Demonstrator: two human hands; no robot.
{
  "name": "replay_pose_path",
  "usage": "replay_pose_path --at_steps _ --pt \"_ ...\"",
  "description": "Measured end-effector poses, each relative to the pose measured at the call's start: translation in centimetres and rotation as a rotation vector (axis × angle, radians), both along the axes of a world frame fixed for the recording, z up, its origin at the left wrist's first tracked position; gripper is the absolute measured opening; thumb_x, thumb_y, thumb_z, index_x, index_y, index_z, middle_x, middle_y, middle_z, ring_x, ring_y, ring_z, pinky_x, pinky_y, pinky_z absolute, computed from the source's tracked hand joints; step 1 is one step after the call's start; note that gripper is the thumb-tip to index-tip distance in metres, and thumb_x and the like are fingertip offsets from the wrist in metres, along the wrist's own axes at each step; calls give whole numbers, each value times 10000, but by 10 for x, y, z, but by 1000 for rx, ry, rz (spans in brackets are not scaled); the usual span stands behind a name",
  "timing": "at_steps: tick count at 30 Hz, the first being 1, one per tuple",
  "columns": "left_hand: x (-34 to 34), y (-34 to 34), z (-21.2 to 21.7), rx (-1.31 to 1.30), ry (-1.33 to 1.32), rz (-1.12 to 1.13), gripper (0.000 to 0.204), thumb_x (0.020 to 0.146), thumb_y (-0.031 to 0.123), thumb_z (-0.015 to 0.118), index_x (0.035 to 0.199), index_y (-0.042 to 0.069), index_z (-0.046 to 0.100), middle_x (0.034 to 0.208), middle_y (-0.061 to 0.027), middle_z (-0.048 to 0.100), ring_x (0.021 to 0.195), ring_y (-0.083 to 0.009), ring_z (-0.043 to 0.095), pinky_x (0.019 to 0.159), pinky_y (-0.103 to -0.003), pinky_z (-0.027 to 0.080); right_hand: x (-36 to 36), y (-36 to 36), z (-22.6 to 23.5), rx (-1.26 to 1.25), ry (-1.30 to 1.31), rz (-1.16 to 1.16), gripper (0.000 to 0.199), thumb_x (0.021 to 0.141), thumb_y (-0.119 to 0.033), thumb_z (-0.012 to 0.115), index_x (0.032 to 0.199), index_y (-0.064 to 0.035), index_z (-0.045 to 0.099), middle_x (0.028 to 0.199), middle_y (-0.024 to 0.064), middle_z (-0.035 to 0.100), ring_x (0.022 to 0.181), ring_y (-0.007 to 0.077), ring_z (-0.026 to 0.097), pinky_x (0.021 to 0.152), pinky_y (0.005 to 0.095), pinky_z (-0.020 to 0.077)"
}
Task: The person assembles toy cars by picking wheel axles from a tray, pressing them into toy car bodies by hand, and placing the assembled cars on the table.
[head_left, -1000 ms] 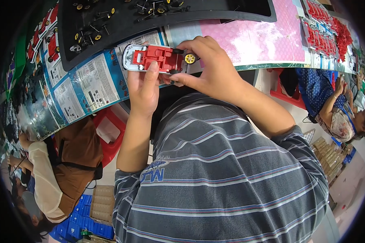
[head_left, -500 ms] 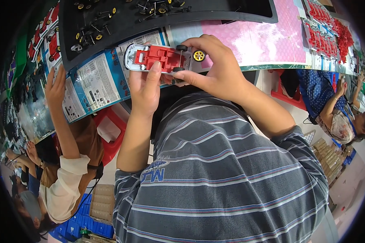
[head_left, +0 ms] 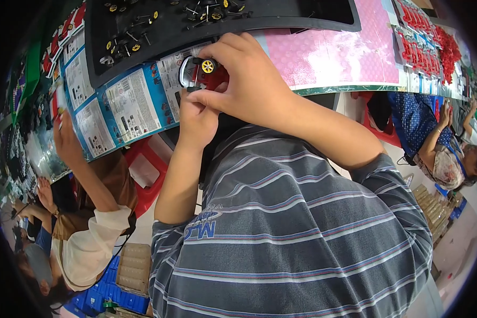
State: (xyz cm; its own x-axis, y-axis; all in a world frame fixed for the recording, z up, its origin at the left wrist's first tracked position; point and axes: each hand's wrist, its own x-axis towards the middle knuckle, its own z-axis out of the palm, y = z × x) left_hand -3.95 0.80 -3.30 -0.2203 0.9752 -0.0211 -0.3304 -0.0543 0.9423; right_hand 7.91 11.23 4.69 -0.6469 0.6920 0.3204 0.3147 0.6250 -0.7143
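Note:
A toy car [head_left: 184,73] with a pale body and a red underside lies upside down at the table's front edge. My left hand [head_left: 198,121] is closed round it from below, its fingers mostly hidden. Reaching across the car, my right hand [head_left: 252,77] pinches a wheel axle between thumb and fingers, over the end of the underside. One wheel [head_left: 208,66] of that axle shows a yellow hub; a dark wheel peeks out near my right thumb. My right hand covers the rest of the car.
A black tray [head_left: 331,22] holds several loose wheel axles. Printed card sheets [head_left: 130,103] cover the table's left side, and pink bubble wrap [head_left: 328,61] the right. Red parts [head_left: 421,55] lie far right. At the left, a co-worker's hand [head_left: 66,140] holds a red and white piece.
My right hand has moved left over the car, bringing the yellow-hubbed wheel from beside it onto its underside. The co-worker's hand has moved down and now holds something.

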Motion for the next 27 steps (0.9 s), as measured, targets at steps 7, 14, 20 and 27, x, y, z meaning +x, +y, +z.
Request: replay_pose_path --at_steps 7,14,20,27 --pt "-1 1 16 -5 16 -70 88 973 38 610 1012 -40 625 1120 -95 650 1039 -128 598 950 -296 480 3 0 -4 49 -13 -54 550 675 -332 885 1064 -1 683 966 134 629 930 329 580 826 392 498" --pt "0 1 7 44 122 -26 226 970 68 621 1166 -31 567 985 -82 675 853 -136 672 728 -272 557 8 0 1 46 -1 9 515 730 -307 849 1100 8 678 951 140 625 918 324 586 814 388 495" --pt "1 4 21 -54 -41 -34 436 1010 193 580 1388 23 447 1131 -87 645 873 -138 636 684 -272 518 46 4 3 -103 60 96 326 858 -162 747 1133 0 680 1138 150 600 1024 279 597 859 346 493" --pt "-3 7 17 -46 -102 0 478 1011 189 570 1427 13 412 1159 -118 638 896 -172 643 671 -283 509 60 -6 -4 -130 74 69 625 666 -54 843 1242 -52 600 1217 143 545 1098 310 586 916 372 514"
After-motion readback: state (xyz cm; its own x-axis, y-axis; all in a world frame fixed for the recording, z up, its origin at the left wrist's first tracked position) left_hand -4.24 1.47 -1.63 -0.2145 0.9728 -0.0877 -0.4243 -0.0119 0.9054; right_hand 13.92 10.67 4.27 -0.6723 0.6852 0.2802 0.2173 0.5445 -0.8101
